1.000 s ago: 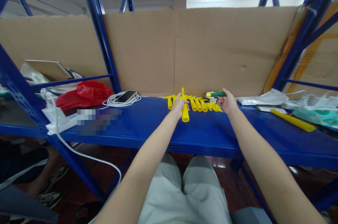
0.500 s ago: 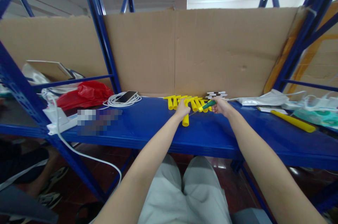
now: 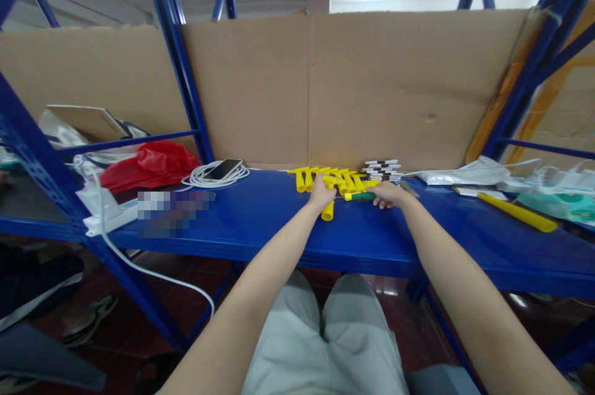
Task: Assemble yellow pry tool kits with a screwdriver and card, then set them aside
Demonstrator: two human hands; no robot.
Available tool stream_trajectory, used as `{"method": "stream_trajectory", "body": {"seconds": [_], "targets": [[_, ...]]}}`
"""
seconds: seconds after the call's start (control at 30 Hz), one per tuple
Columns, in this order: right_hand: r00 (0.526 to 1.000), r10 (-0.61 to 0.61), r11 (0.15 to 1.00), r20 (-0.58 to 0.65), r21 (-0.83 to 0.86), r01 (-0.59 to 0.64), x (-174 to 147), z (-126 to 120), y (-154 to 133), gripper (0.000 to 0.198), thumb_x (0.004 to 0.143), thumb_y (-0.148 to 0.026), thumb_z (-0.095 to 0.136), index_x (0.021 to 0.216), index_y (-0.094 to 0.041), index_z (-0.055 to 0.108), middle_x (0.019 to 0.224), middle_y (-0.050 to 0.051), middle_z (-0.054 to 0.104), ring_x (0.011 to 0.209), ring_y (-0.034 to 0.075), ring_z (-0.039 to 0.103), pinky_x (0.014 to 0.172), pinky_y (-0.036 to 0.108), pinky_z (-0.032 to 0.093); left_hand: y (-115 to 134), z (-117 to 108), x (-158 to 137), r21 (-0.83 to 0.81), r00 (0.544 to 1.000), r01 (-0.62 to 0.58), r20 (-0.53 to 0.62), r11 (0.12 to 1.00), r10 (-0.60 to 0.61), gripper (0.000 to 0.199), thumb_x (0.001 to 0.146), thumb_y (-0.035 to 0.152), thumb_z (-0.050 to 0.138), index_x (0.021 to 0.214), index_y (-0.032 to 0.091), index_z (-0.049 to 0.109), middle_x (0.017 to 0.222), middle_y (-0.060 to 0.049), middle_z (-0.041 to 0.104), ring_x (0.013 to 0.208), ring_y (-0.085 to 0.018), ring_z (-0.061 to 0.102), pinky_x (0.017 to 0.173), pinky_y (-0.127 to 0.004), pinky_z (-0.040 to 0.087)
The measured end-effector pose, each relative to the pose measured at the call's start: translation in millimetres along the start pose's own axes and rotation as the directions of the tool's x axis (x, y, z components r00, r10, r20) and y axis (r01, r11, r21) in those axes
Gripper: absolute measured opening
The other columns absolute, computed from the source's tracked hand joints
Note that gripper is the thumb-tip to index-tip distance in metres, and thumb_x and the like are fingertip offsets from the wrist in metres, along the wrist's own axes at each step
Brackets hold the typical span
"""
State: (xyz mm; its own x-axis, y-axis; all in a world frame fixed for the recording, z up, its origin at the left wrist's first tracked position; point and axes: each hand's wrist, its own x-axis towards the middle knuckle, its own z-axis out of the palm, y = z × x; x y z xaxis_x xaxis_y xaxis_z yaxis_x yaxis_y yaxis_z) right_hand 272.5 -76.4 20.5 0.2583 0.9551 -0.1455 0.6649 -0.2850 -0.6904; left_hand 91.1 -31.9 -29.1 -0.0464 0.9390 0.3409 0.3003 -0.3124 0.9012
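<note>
My left hand [image 3: 321, 194] is closed round a yellow T-shaped piece [image 3: 328, 211] with a tube-like handle that points toward me. In my right hand [image 3: 389, 195] is the end of a screwdriver [image 3: 360, 196] with a green and yellow handle. It lies nearly level, pointing left at the held yellow piece; its tip is hard to make out. Behind both hands, several more yellow T-shaped pieces [image 3: 300, 180] lie in a row on the blue shelf [image 3: 269, 215]. A stack of small white and black pieces [image 3: 382, 169] sits just behind my right hand.
To the left are a phone [image 3: 224, 169] on a coiled white cable [image 3: 199, 179], a red plastic bag [image 3: 151, 164] and a white power strip [image 3: 109, 218]. A yellow tube [image 3: 515, 212] lies at the right. A cardboard sheet [image 3: 372, 85] stands along the back.
My right hand has moved slightly down toward me, and the screwdriver has swung from slanted to nearly level. The white and black stack shows more. My left hand stays put.
</note>
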Motion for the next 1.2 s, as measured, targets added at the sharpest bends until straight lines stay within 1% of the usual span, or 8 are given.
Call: {"method": "stream_trajectory", "body": {"seconds": [0.17,0.3,0.47,0.57,0.67,0.77,0.87,1.2], "targets": [[0.995,-0.095,0.994,-0.032,-0.065,0.093,4.9,-0.8,4.7,0.024,0.084,-0.031,0.065,0.067,-0.015,0.059,0.039,0.000,0.054,0.030,0.010,0.045,0.034,0.019,0.030,4.5,-3.5,-2.7,0.091,1.000,0.003,-0.024,0.996,-0.001,0.064,0.069,0.005,0.066,0.130,0.014,0.048,0.116,-0.014,0.063,0.109,-0.023,0.062,0.094,-0.034,0.048],[0.988,-0.143,0.983,-0.064,-0.121,0.135,7.0,-1.6,6.3,0.031,0.085,-0.031,0.063,0.058,-0.016,0.057,0.038,0.001,0.052,0.030,0.010,0.045,0.034,0.020,0.033,10.3,-6.3,-6.7,0.202,0.998,-0.028,-0.042,0.979,0.037,0.060,0.072,0.007,0.065,0.130,0.010,0.049,0.120,-0.017,0.063,0.116,-0.025,0.059,0.101,-0.034,0.043],[0.978,-0.193,0.967,-0.086,-0.189,0.174,3.6,-1.9,5.7,0.032,0.085,-0.023,0.059,0.054,-0.017,0.057,0.038,0.001,0.052,0.032,0.011,0.045,0.036,0.021,0.036,14.2,-8.7,-9.7,0.218,0.999,-0.027,-0.040,0.976,0.036,0.054,0.076,0.011,0.064,0.129,0.014,0.051,0.117,-0.013,0.065,0.116,-0.024,0.059,0.102,-0.034,0.042],[0.975,-0.188,0.963,-0.122,-0.217,0.158,4.2,-3.5,5.6,0.031,0.084,-0.024,0.057,0.054,-0.017,0.059,0.035,0.001,0.048,0.035,0.013,0.048,0.040,0.022,0.038,15.9,-10.3,-11.4,0.264,0.998,-0.032,-0.045,0.964,0.045,0.051,0.080,0.015,0.062,0.129,0.013,0.051,0.115,-0.015,0.066,0.115,-0.025,0.059,0.101,-0.034,0.042],[0.956,-0.219,0.934,-0.193,-0.325,0.149,6.7,-6.5,5.2,0.026,0.083,-0.024,0.054,0.061,-0.016,0.065,0.040,0.004,0.053,0.050,0.018,0.061,0.051,0.023,0.044,20.1,-13.3,-13.2,0.335,0.995,-0.014,-0.085,0.942,0.045,0.041,0.083,0.017,0.059,0.124,0.013,0.056,0.115,-0.014,0.066,0.114,-0.025,0.060,0.099,-0.033,0.043],[0.918,-0.273,0.906,-0.288,-0.399,0.144,8.3,-9.7,3.9,0.022,0.081,-0.020,0.052,0.074,-0.014,0.071,0.066,0.013,0.069,0.081,0.025,0.070,0.068,0.027,0.049,26.8,-17.4,-14.6,0.399,0.991,-0.004,-0.122,0.917,0.058,0.024,0.086,0.016,0.053,0.108,0.016,0.065,0.113,-0.012,0.067,0.111,-0.022,0.061,0.097,-0.031,0.044],[0.888,-0.297,0.910,-0.351,-0.387,0.151,8.2,-11.1,2.6,0.022,0.080,-0.019,0.052,0.082,-0.013,0.073,0.092,0.019,0.073,0.100,0.030,0.068,0.080,0.031,0.050,33.3,-20.6,-15.8,0.447,0.989,-0.046,-0.103,0.893,0.102,0.022,0.089,0.015,0.047,0.092,0.017,0.069,0.106,-0.011,0.070,0.108,-0.022,0.062,0.094,-0.029,0.045],[0.882,-0.295,0.916,-0.368,-0.373,0.150,5.8,-9.7,0.6,0.023,0.083,-0.021,0.051,0.086,-0.016,0.073,0.098,0.017,0.073,0.103,0.027,0.067,0.080,0.027,0.049,40.2,-21.5,-21.9,0.474,0.985,-0.105,-0.074,0.874,0.158,0.023,0.088,0.017,0.049,0.088,0.018,0.072,0.097,-0.009,0.073,0.098,-0.022,0.065,0.087,-0.029,0.047]]}}
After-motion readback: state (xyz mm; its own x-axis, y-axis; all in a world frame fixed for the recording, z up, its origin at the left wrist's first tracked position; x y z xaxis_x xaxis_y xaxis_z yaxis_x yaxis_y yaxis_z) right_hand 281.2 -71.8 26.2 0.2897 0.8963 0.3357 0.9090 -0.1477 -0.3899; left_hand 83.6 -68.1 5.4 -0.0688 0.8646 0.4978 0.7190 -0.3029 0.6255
